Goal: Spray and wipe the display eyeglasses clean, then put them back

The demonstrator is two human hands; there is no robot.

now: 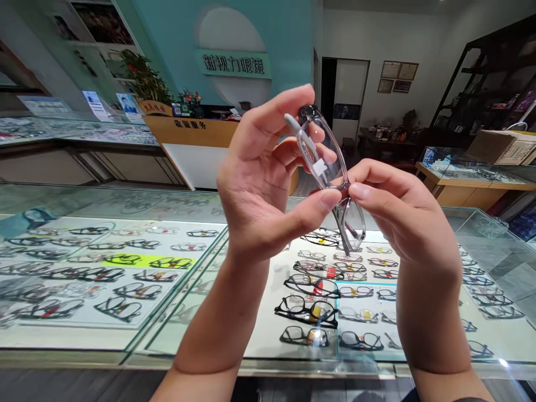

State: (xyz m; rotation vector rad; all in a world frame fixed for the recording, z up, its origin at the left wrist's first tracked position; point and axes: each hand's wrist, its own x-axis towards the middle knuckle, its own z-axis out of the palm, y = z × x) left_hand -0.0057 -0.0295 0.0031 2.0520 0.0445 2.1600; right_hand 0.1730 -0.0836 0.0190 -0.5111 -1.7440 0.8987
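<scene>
A pair of eyeglasses [344, 162] with a clear-grey frame is held up above the glass display case, tilted so one lens sits over the other. A small white sticker shows on the upper lens. My left hand [268, 167] grips the frame, its thumb near the bridge and its fingers behind and above the upper lens. With thumb and forefinger, my right hand [402, 206] pinches the frame by the bridge from the right. One temple arm points down below the hands.
Below me, a glass display case [259, 340] holds rows of eyeglasses, including a black pair [307, 310]. Another glass counter [42, 142] runs along the back left by a wooden-topped reception desk [226, 133]. At right, a cardboard box [502, 148] rests on another case.
</scene>
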